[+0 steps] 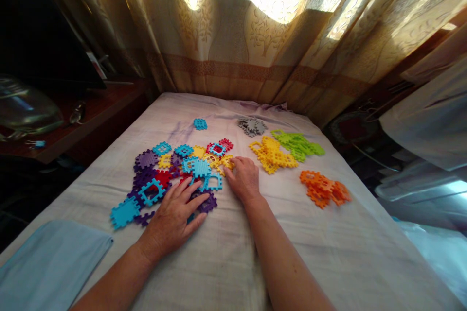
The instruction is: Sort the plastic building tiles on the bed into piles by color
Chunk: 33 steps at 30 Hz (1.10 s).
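My left hand [178, 211] lies with fingers spread over the near edge of a mixed heap of plastic interlocking tiles. Around it are a blue frame tile [152, 192], a solid blue tile [125, 213], red tiles [163, 178] and purple tiles [146, 159]. At the heap's right side, my right hand [243, 177] has its fingers curled at a yellow tile [226, 161]; its fingertips are partly hidden, so its grip on the tile is unclear. Between the hands lie a light blue tile [201, 168] and a blue frame tile [213, 182].
Sorted piles of yellow tiles [273, 155], green tiles [299, 146], orange tiles [323, 188] and grey tiles [252, 127] lie to the right and back. One blue tile [200, 124] sits apart. A folded blue cloth [54, 262] covers the near left corner. Curtains [233, 43] hang behind.
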Each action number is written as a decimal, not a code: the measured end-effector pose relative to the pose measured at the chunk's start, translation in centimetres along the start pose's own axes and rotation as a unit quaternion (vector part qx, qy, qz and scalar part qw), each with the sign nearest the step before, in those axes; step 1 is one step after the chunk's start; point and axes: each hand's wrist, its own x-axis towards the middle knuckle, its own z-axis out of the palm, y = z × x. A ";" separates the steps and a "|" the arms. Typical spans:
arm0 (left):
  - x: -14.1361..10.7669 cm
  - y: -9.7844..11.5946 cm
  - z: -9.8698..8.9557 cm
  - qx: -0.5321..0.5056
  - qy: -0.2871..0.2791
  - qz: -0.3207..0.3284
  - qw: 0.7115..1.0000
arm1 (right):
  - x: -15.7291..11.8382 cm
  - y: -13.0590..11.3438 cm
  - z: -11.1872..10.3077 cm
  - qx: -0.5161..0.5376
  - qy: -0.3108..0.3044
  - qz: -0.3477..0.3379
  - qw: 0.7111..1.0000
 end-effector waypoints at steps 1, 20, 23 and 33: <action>0.0 0.0 0.0 -0.002 0.002 -0.001 1.000 | 0.0 0.1 0.0 0.004 0.001 0.000 1.000; 0.0 0.0 0.0 -0.015 -0.003 -0.004 1.000 | 1.1 5.7 -0.9 -0.052 0.153 0.086 0.983; 0.0 0.0 0.0 -0.020 0.000 -0.005 1.000 | 1.1 5.6 -1.0 -0.045 0.147 0.094 0.984; 0.1 0.0 0.0 -0.009 -0.002 -0.005 1.000 | 1.1 2.2 -1.7 0.027 0.039 -0.035 0.998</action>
